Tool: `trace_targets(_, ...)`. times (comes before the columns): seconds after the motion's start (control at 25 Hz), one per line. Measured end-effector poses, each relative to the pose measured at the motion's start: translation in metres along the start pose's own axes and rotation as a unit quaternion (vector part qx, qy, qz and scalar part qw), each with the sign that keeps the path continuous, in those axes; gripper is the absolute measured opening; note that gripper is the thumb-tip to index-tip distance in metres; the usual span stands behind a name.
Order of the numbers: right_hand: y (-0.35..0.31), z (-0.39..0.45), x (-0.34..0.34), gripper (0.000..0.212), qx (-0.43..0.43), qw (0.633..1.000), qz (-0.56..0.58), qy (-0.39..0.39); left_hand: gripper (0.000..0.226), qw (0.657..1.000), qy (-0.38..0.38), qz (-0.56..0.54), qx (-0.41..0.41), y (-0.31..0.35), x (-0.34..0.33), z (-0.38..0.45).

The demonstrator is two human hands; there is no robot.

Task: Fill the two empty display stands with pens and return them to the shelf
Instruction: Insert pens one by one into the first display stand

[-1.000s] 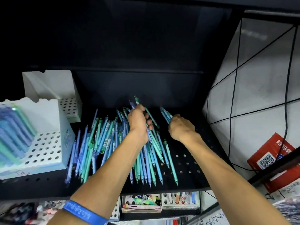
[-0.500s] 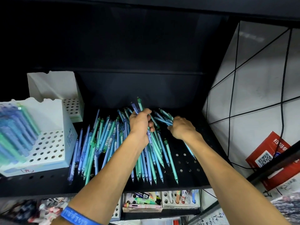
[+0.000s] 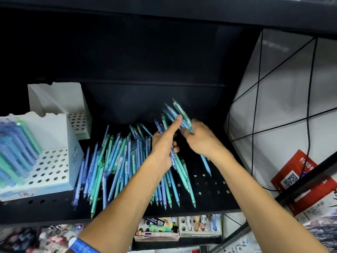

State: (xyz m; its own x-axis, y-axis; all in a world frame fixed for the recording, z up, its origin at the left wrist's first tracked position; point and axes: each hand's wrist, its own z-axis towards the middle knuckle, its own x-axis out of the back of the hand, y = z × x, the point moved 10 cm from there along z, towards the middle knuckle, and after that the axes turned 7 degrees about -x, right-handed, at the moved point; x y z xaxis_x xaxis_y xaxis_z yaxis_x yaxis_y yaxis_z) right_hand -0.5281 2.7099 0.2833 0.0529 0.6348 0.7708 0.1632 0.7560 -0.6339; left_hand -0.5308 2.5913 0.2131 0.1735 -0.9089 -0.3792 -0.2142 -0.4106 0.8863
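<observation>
at the shelf's [image 3: 209, 201] left edge a white display stand [image 3: 52, 168] holds blue and green pens in its left part, and a second stand [image 3: 60, 101] sits behind it, seemingly empty. loose pens [image 3: 116, 161] lie fanned across the middle of the shelf. the left hand [image 3: 164, 143] grasps a bundle of pens there, and just right of it the right hand [image 3: 200, 137] clutches a few blurred pens [image 3: 179, 114] lifted toward the back edge.

Both arms reach forward, left hand [image 3: 164, 143] and right hand [image 3: 200, 137] curled, touching.
</observation>
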Motion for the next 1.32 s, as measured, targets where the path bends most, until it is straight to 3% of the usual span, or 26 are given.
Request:
trace_targets(0.12,-0.029,-0.016,-0.005,0.011,0.053,0.998,-0.025,-0.028,0.092,0.998,-0.050,-0.022,0.017,-0.001,-0.017,-0.003)
trace_targets(0.28,-0.041,-0.018,-0.017,0.023,0.096,0.990,-0.088,-0.058,0.078,0.997,-0.022,-0.072,0.034,-0.009,-0.008,0.000)
trace_targets(0.4,-0.045,-0.018,-0.028,0.034,0.116,0.979,-0.155,-0.069,0.086,0.991,-0.012,-0.127,0.047,-0.016,-0.004,0.000)
trace_targets(0.64,-0.037,-0.029,-0.036,0.065,0.107,0.965,-0.169,-0.171,0.031,0.986,0.062,-0.152,0.020,-0.002,0.024,0.012)
trace_targets(0.72,-0.036,-0.032,-0.011,0.059,0.103,0.969,-0.181,-0.132,0.026,0.987,0.086,-0.139,0.000,0.007,0.038,0.016)
trace_targets(0.88,-0.055,-0.064,0.067,0.029,0.150,0.972,-0.147,0.109,0.009,0.987,0.087,-0.130,-0.026,0.016,0.047,0.019)
trace_targets(0.96,-0.062,-0.097,0.075,0.022,0.174,0.956,-0.150,0.184,0.009,0.985,0.077,-0.151,-0.024,0.016,0.046,0.018)
trace_targets(1.04,-0.051,-0.114,0.067,0.020,0.155,0.957,-0.142,0.202,0.012,0.981,0.076,-0.178,-0.014,0.016,0.045,0.017)
trace_targets(1.16,0.002,-0.095,0.060,0.016,0.058,0.989,0.026,0.131,0.020,0.978,0.063,-0.199,-0.009,0.022,0.046,0.013)
trace_targets(1.24,0.031,-0.079,0.059,0.015,0.004,0.990,0.110,0.094,0.021,0.979,0.036,-0.199,-0.023,0.031,0.041,0.008)
trace_targets(1.32,0.045,-0.074,0.066,0.016,-0.018,0.982,0.155,0.107,0.024,0.978,-0.003,-0.202,-0.048,0.040,0.027,0.004)
